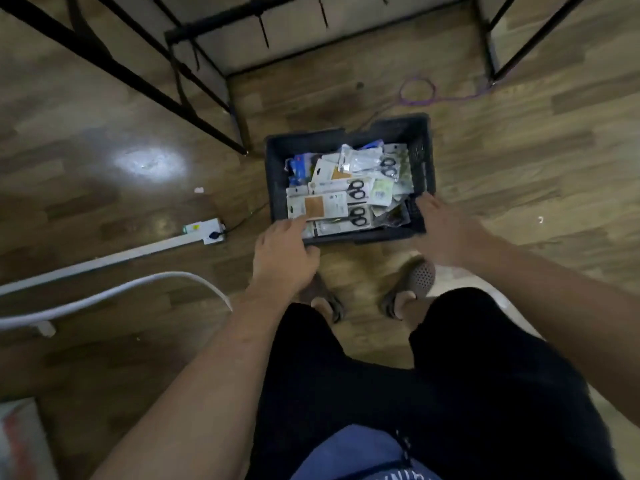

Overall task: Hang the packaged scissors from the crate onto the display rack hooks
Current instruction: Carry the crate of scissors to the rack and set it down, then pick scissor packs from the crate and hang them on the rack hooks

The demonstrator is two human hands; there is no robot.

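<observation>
Packaged scissors (349, 199) heaped inside the crate (276, 168) on the floor (104, 109). Left hand (284, 251) at crate's near-left corner, grip released, fingers touching a pack. Right hand (441, 232) over crate's near-right rim; can't tell its grip.

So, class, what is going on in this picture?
A person stands over a dark plastic crate on the wooden floor, full of carded black-handled scissors packs. The left hand reaches over its near left corner, the right hand to its right wall. Nothing is lifted yet; the black metal rack stands beyond.
</observation>
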